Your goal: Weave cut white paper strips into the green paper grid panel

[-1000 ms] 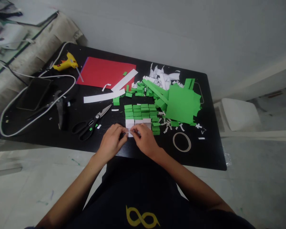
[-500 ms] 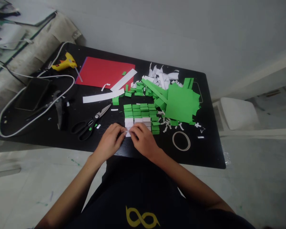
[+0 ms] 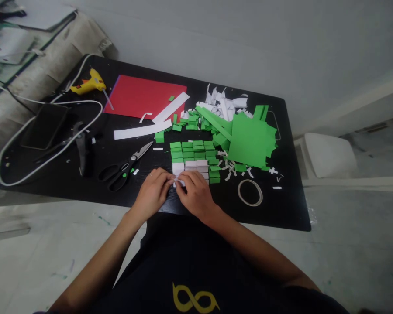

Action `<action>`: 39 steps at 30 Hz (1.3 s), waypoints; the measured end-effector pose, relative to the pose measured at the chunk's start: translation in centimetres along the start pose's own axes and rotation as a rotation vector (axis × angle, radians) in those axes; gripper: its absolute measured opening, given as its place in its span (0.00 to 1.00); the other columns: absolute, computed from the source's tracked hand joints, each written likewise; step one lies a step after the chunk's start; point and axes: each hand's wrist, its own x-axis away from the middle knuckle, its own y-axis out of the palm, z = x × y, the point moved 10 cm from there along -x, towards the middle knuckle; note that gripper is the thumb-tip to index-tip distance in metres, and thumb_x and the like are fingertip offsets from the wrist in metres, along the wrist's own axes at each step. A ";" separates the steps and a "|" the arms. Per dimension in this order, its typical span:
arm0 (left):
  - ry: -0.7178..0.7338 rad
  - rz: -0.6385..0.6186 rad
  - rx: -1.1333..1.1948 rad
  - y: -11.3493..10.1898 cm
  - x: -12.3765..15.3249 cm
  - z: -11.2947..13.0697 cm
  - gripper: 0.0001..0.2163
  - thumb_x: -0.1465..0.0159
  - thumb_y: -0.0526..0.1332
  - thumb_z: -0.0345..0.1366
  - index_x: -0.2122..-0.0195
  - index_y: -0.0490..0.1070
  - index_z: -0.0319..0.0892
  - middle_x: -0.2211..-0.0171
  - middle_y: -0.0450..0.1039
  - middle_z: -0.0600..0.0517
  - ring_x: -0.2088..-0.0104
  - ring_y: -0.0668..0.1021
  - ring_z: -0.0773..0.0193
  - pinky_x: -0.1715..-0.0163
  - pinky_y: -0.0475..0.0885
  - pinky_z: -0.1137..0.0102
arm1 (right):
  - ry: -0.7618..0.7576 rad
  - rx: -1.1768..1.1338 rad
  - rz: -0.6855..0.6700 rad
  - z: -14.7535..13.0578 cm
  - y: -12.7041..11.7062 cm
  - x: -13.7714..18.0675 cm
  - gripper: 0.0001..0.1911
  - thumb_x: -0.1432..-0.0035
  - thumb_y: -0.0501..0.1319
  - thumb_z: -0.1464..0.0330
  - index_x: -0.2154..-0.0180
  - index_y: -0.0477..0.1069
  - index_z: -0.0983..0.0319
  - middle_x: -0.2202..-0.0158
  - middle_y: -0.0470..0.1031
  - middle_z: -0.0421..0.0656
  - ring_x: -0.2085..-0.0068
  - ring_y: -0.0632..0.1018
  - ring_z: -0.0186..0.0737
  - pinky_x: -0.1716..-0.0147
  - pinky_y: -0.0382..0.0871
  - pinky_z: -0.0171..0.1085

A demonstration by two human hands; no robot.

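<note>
My left hand (image 3: 153, 191) and my right hand (image 3: 196, 194) meet at the table's near edge, thumbs and fingers pinched together. Between their fingertips is a small white paper piece (image 3: 180, 180), mostly covered by the fingers. It lies at the near left corner of a block of folded paper pieces, with green ones (image 3: 187, 152) in rows at the back and right and white ones (image 3: 196, 165) at the front. Part of the white rows is hidden under my right hand. Black-handled scissors (image 3: 127, 165) rest left of the block, blades pointing away from me.
Green paper squares (image 3: 249, 139), white scraps (image 3: 225, 104) and a tape ring (image 3: 250, 192) lie to the right. Behind are red paper (image 3: 140, 93) and white strips (image 3: 140, 131). A yellow glue gun (image 3: 93, 82), phone (image 3: 45, 126) and looped white cable (image 3: 1, 163) occupy the left.
My right hand's fingers have curled slightly and shifted a little over the white paper piece. My left hand keeps its pinch nearly in place. The view has moved very slightly.
</note>
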 end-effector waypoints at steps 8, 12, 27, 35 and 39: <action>-0.013 0.014 0.015 -0.2 -0.1 0.0 0.09 0.25 0.54 0.35 0.58 0.74 0.43 0.60 0.76 0.48 0.58 0.76 0.56 0.52 0.71 0.58 | -0.006 0.002 0.017 -0.3 0.4 0.6 0.08 0.29 0.60 0.73 0.60 0.78 0.60 0.53 0.85 0.48 0.52 0.81 0.47 0.51 0.74 0.46; -0.017 0.018 0.021 -0.2 -0.1 0.0 0.09 0.25 0.55 0.35 0.58 0.75 0.44 0.60 0.76 0.48 0.58 0.76 0.56 0.52 0.71 0.58 | -0.001 0.003 -0.012 -0.2 0.7 0.6 0.10 0.29 0.60 0.74 0.62 0.79 0.58 0.53 0.85 0.46 0.51 0.82 0.47 0.51 0.73 0.47; 0.002 0.031 0.001 -0.1 0.0 0.1 0.09 0.24 0.55 0.36 0.58 0.75 0.43 0.61 0.76 0.48 0.59 0.76 0.56 0.53 0.70 0.59 | -0.020 0.034 0.049 -0.4 0.4 0.5 0.10 0.29 0.60 0.73 0.63 0.78 0.59 0.55 0.86 0.46 0.53 0.82 0.45 0.54 0.72 0.45; -0.007 0.019 0.001 -0.1 -0.1 0.0 0.09 0.25 0.55 0.35 0.59 0.74 0.44 0.62 0.75 0.48 0.59 0.75 0.56 0.53 0.70 0.59 | -0.024 0.032 0.013 -0.5 0.8 0.6 0.10 0.29 0.59 0.74 0.62 0.77 0.60 0.55 0.85 0.47 0.53 0.82 0.47 0.54 0.70 0.46; -0.014 0.020 0.000 0.0 0.0 -0.1 0.09 0.25 0.55 0.35 0.59 0.74 0.44 0.61 0.76 0.48 0.59 0.76 0.56 0.52 0.71 0.58 | 0.014 0.019 -0.024 -0.2 1.3 0.6 0.10 0.29 0.58 0.75 0.62 0.77 0.59 0.54 0.85 0.47 0.52 0.82 0.47 0.53 0.70 0.46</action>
